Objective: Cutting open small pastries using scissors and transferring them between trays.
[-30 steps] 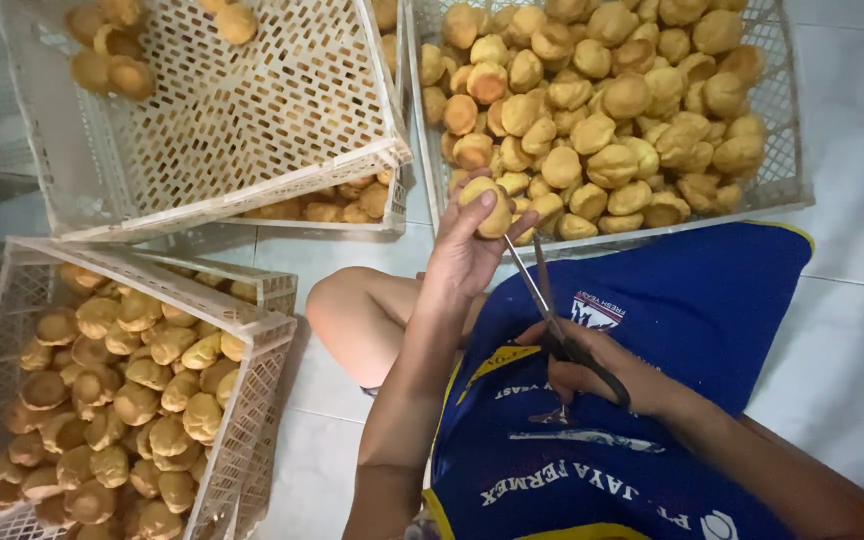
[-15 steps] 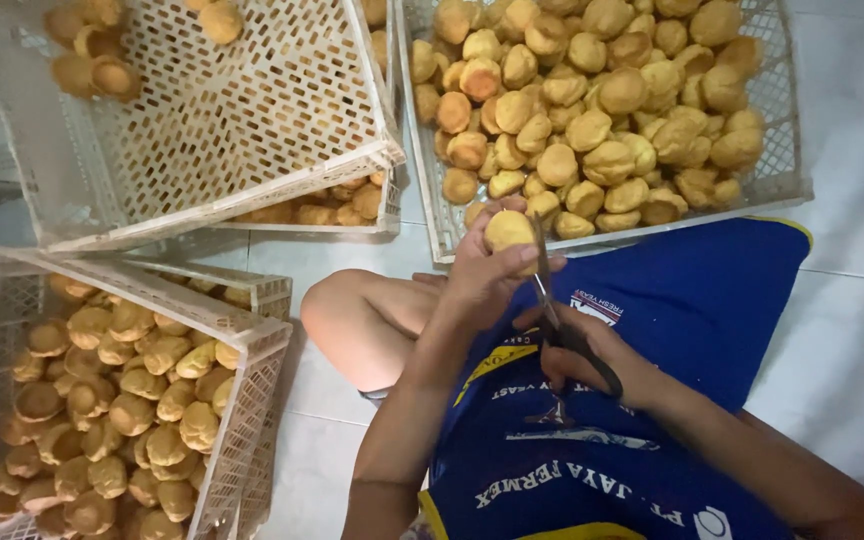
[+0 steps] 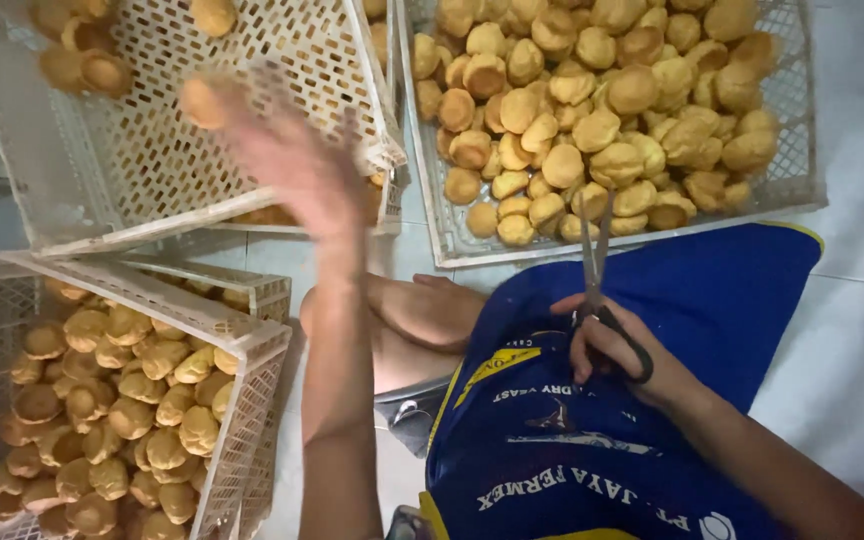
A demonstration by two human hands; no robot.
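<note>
My left hand is stretched out and blurred over the tilted white crate at upper left, fingers spread. A round golden pastry puff, also blurred, is just off its fingertips above that crate's perforated floor. My right hand rests on the blue cloth over my lap and grips black-handled scissors, blades pointing up toward the full crate at upper right, which is heaped with puffs.
A third white crate at lower left is full of puffs. A few puffs lie in the far corner of the tilted crate. My bare knee shows between the crates. White tiled floor lies to the right.
My left hand carried a puff from beside the scissors over to the upper-left crate and opened. The right hand with the scissors stayed over my lap.
</note>
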